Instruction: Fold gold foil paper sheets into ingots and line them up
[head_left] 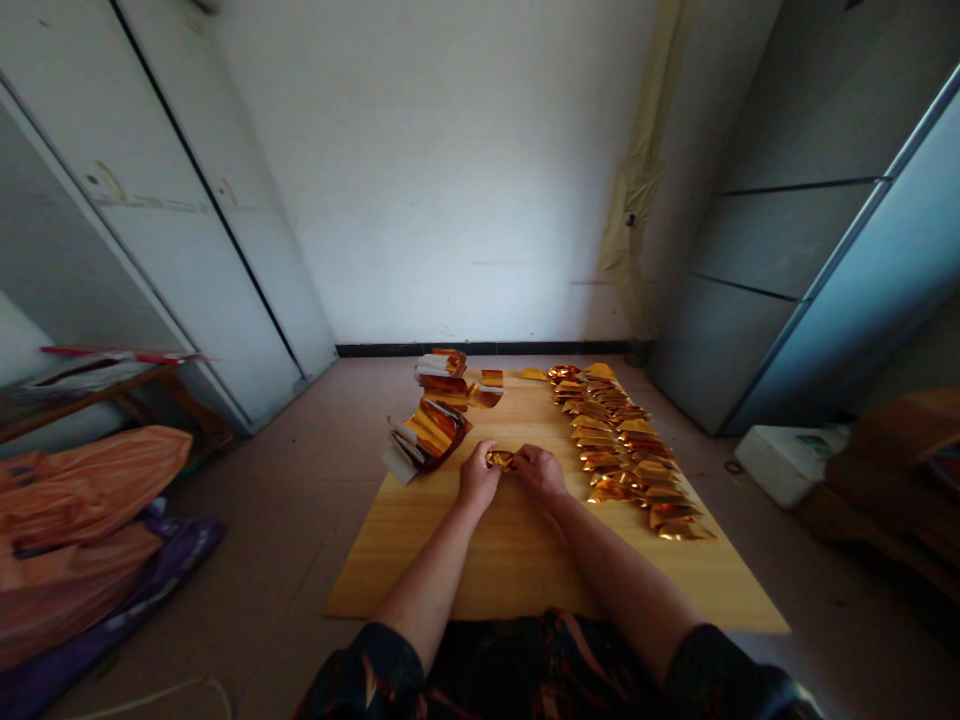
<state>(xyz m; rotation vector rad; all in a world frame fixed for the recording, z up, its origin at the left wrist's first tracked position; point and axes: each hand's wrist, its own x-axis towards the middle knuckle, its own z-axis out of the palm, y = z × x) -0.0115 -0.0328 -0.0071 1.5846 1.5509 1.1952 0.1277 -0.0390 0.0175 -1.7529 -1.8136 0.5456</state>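
A small piece of gold foil paper is pinched between both my hands over the middle of a wooden board lying on the floor. My left hand grips its left end and my right hand grips its right end. To the left of my hands lies a curled stack of gold foil sheets. Another stack of gold foil sheets sits further back. Along the board's right side runs a long row of folded gold foil pieces.
White cabinet doors line the left wall, and a grey cabinet stands at the right. An orange plastic bag lies on the floor at left. A white box rests on the floor at right.
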